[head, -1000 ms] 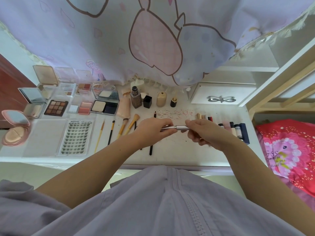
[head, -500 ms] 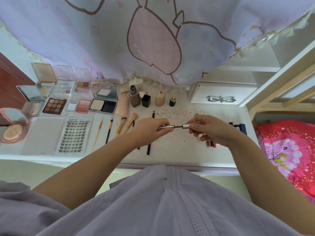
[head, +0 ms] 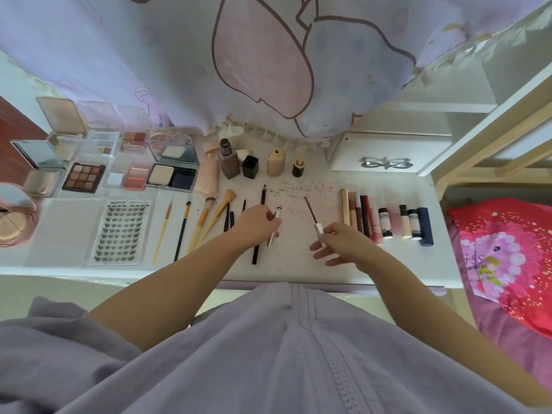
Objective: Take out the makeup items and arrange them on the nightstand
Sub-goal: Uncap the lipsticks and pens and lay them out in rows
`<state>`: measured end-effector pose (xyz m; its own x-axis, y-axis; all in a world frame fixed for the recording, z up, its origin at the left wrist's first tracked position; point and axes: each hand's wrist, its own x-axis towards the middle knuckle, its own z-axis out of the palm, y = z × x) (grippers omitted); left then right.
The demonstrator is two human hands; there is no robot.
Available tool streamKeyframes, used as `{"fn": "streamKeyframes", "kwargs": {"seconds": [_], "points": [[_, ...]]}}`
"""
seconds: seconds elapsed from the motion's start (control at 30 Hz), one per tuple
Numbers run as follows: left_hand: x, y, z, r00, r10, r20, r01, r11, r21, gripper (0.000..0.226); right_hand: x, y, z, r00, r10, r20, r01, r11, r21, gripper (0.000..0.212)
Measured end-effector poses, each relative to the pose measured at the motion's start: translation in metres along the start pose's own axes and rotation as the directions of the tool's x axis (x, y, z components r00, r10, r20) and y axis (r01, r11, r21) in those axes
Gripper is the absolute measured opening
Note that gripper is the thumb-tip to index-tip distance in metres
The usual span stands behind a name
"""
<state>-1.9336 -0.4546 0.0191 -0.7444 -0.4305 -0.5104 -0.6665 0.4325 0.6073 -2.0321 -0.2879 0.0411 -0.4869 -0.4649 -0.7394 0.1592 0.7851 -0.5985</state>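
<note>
White worktop (head: pixel 298 264) spans mid-frame, under a pastel curtain (head: pixel 268 55). Palettes (head: pixel 83 176) upper left, brushes (head: pixel 206 216) centre-left, lipstick row (head: pixel 388 222) right. Left hand (head: pixel 257 225), frame centre: fingers curled around silver mascara tube (head: pixel 274 227). Right hand (head: pixel 340 243): thumb and forefinger pinch wand cap (head: pixel 319 228), other fingers spread; wand (head: pixel 310 212) points up-left.

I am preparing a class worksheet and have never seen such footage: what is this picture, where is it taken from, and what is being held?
There is no machine: a camera worn on a person's head looks down at their bare hands. The white nightstand carries open palettes, brushes, a lash card, bottles and a row of lip tubes. The left hand grips a silver mascara tube. The right hand pinches its wand by the cap, pulled free of the tube.
</note>
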Motion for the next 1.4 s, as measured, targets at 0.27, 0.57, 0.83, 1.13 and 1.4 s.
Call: {"fn": "streamKeyframes", "kwargs": {"seconds": [0.27, 0.57, 0.83, 1.13, 1.4], "points": [[0.022, 0.003, 0.024, 0.978, 0.012, -0.206, 0.061, 0.938, 0.341, 0.04, 0.042, -0.013, 0.058, 0.996, -0.05, -0.077, 0.002, 0.848, -0.53, 0.01], [0.038, -0.006, 0.023, 0.974, 0.084, -0.209, 0.051, 0.823, 0.565, 0.044, 0.056, -0.016, 0.069, 0.98, -0.162, -0.119, 0.033, 0.714, -0.7, 0.034], [0.039, 0.019, 0.021, 0.937, 0.223, -0.268, -0.064, 0.866, 0.495, 0.036, 0.055, -0.017, 0.0, 0.951, -0.247, -0.188, 0.081, 0.781, -0.619, 0.031], [0.066, 0.109, 0.101, 0.993, 0.053, -0.105, -0.015, 0.942, 0.335, 0.038, 0.083, -0.014, -0.093, 0.971, -0.155, -0.182, 0.044, 0.863, -0.503, 0.024], [0.066, 0.113, 0.103, 0.974, -0.139, -0.177, 0.167, 0.974, 0.155, 0.035, 0.094, -0.021, -0.1, 0.977, -0.205, -0.063, 0.134, 0.813, -0.567, 0.043]]}}
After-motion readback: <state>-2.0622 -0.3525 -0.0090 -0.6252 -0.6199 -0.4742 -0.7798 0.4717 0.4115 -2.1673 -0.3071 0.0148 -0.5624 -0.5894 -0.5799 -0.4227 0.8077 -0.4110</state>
